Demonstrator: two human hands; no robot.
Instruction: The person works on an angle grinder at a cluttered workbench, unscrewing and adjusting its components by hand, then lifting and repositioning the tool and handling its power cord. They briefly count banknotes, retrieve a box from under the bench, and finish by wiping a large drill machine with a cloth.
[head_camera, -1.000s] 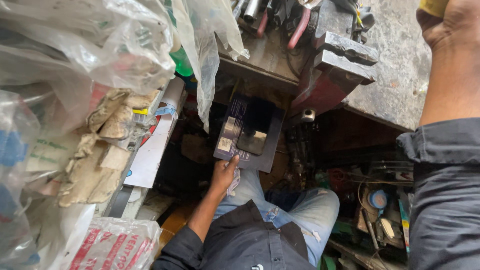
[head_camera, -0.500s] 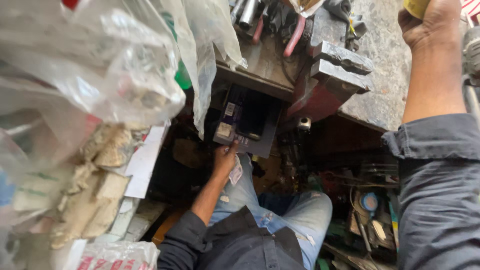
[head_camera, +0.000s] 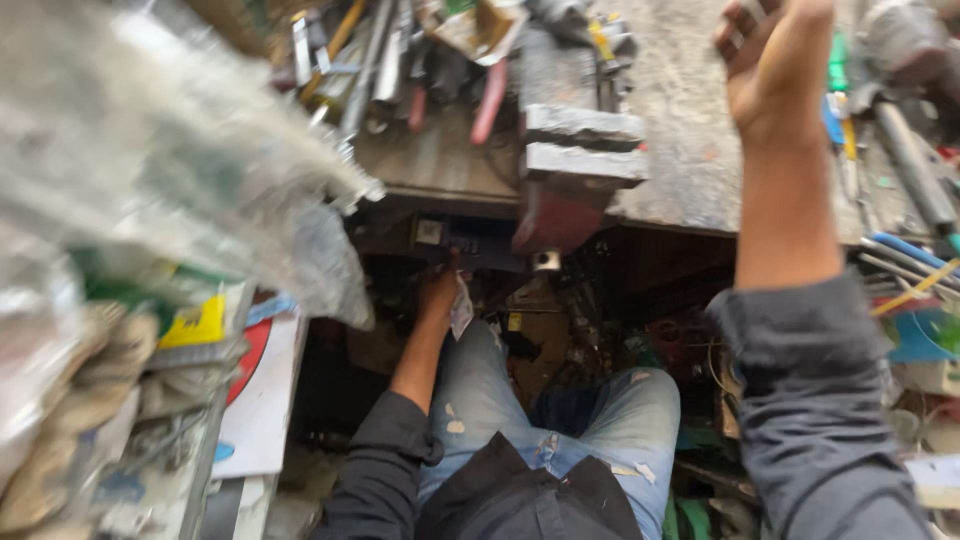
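- A small pale slip (head_camera: 461, 308) is held in the left hand (head_camera: 438, 292) under the surface (head_camera: 680, 150).
- The right hand (head_camera: 775, 60) is raised above the surface; its fingers' spread cannot be told.

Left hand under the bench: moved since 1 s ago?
Yes. The left hand has gone up and in, toward the dark box under the bench edge; earlier it was lower, just below the box.

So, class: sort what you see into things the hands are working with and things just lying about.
In hand:
left hand, holding a small white paper slip
dark box under the bench
right hand

Lying about:
grey metal vise
clear plastic bags
red-handled pliers
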